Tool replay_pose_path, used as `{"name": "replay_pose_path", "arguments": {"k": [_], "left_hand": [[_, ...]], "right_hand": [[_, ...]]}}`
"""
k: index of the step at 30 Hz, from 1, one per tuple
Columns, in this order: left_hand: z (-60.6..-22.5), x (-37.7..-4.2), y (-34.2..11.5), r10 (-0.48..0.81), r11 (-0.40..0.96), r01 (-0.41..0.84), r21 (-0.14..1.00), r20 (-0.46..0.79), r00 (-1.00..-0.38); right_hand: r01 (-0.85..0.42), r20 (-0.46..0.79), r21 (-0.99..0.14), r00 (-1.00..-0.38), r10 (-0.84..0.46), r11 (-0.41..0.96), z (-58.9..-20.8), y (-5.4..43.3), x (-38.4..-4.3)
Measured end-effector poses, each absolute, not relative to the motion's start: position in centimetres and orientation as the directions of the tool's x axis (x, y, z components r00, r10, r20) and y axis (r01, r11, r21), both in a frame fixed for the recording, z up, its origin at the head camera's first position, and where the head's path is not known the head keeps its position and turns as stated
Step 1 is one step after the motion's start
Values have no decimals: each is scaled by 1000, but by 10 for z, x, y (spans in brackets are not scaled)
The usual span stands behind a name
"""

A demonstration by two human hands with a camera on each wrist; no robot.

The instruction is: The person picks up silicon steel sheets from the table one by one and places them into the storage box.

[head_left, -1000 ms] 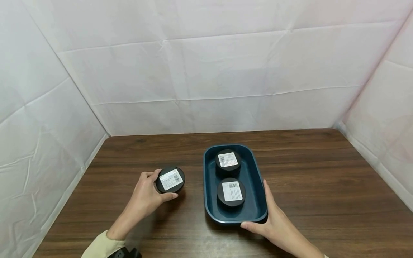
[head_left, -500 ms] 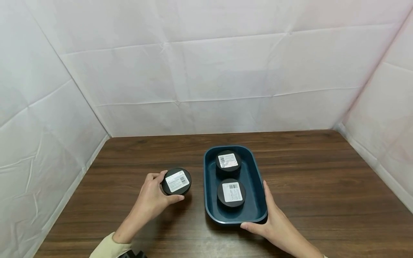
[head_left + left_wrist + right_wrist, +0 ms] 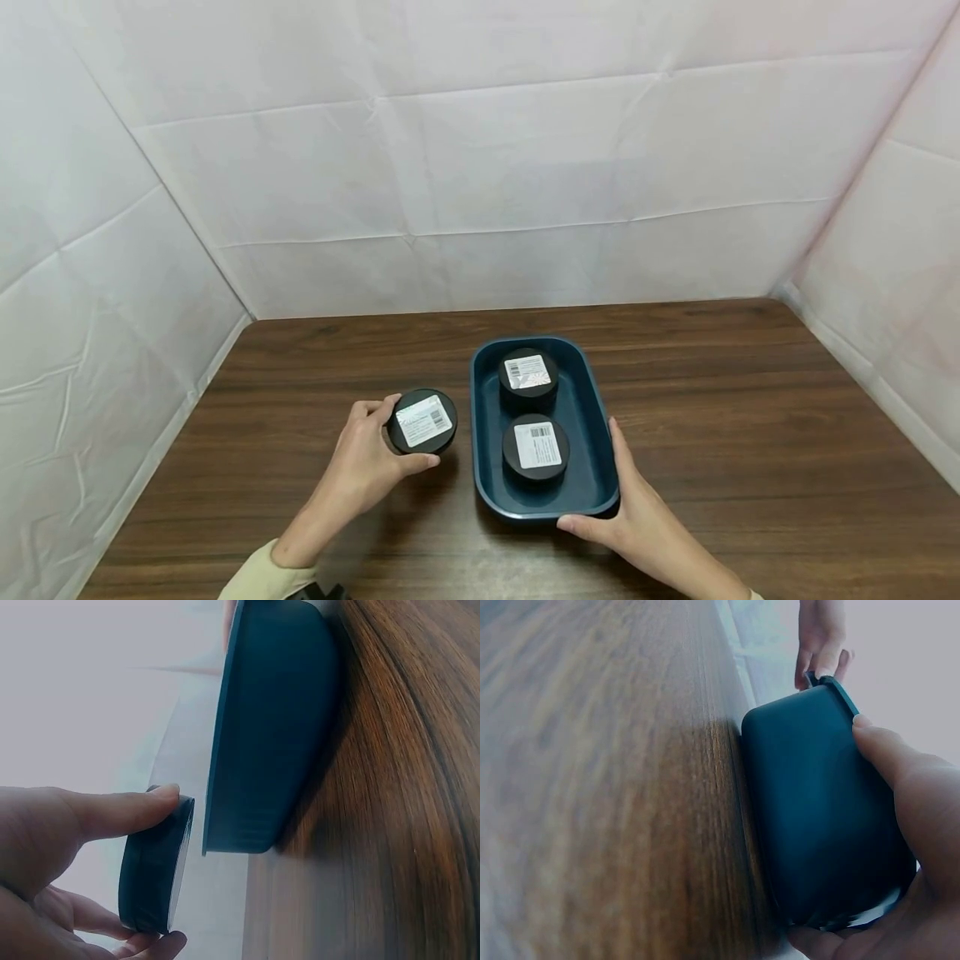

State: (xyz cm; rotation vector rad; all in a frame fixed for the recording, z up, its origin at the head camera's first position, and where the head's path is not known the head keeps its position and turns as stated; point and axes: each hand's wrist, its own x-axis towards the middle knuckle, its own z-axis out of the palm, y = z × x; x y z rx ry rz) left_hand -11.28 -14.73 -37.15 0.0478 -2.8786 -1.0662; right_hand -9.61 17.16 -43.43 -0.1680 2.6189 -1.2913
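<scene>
My left hand (image 3: 362, 465) holds a round black tub (image 3: 423, 421) with a white barcode label, thumb on the near side and fingers on the far side. The tub is raised off the table, just left of a dark blue tray (image 3: 588, 417). In the left wrist view the tub (image 3: 154, 870) is apart from the tray wall (image 3: 266, 742). Two similar labelled tubs sit in the tray, a far one (image 3: 528, 372) and a near one (image 3: 537, 450). My right hand (image 3: 637, 517) grips the tray's near right corner, its thumb at the rim. The tray rests on the table.
The brown wood-grain table (image 3: 750, 433) extends around the tray on all sides. White sheeting (image 3: 517, 183) closes off the back and both sides. Inside the tray, a strip of bare floor runs along the right of the tubs.
My left hand has carried its tub to the right, closer to the tray. The right hand, the tray and the two tubs in it have stayed in place.
</scene>
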Motion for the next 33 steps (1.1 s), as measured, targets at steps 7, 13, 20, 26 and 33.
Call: {"name": "replay_pose_path", "arguments": {"k": [7, 13, 20, 26, 33], "left_hand": [[-368, -111, -141, -48, 744, -8, 668, 41, -998], [-365, -111, -134, -40, 733, -6, 680, 34, -999], [-363, -109, -126, -40, 720, -10, 694, 27, -999], [-362, -107, -117, -23, 699, 16, 715, 44, -999], [-365, -107, -106, 1, 681, 50, 730, 67, -998]], "right_hand": [[-7, -141, -802, -970, -200, 598, -434, 171, -96], [-5, -144, -797, -970, -198, 604, -435, 172, -96], [-22, -124, -803, -971, -203, 596, -436, 171, -96], [-28, -119, -800, -972, -204, 600, -434, 172, -96], [-6, -143, -795, -970, -197, 607, -434, 172, -95]]}}
